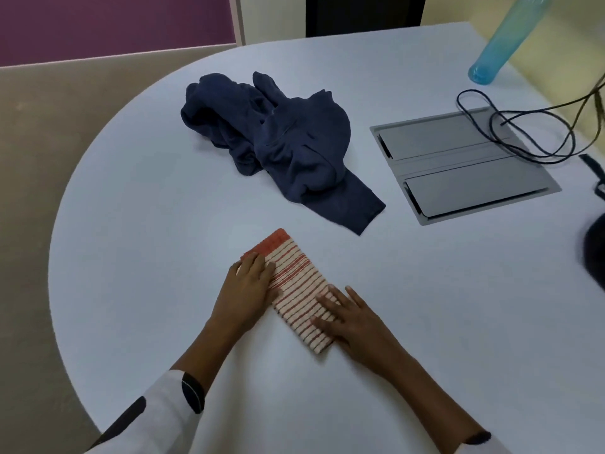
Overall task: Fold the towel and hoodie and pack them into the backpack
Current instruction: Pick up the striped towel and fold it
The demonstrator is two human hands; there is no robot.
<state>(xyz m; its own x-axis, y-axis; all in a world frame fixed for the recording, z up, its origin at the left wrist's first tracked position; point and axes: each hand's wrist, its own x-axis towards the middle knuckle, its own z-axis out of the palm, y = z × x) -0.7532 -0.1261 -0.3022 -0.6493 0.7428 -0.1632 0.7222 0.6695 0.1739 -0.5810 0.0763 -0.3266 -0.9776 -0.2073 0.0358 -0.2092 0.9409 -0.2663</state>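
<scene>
Head view, one frame. Striped towel (296, 290): folded into a narrow rectangle, red-and-cream stripes with a solid red band at the far end, lying near the front of the pale desk (137, 244). Left hand (250, 285): flat on the towel's left edge with straight, released fingers, covering part of that edge. Right hand (348, 314): flat on the near right part of the towel, fingers straight and spread, grasping nothing. Hoodie (278, 139): dark blue, crumpled in an unfolded heap further back on the desk, well apart from the towel, one sleeve trailing toward the front. Grey hatch (458, 162): two flaps set into the desk at right, with a black cable (510, 126) looped over its far corner. Blue bottle (504, 40): at the far right corner, top cut off by the frame. Dark object (595, 253): at the right edge, mostly out of frame, too little showing to identify. Sleeves (157, 417): white with dark spots, partly cut off at the bottom. No readable writing or labels.
</scene>
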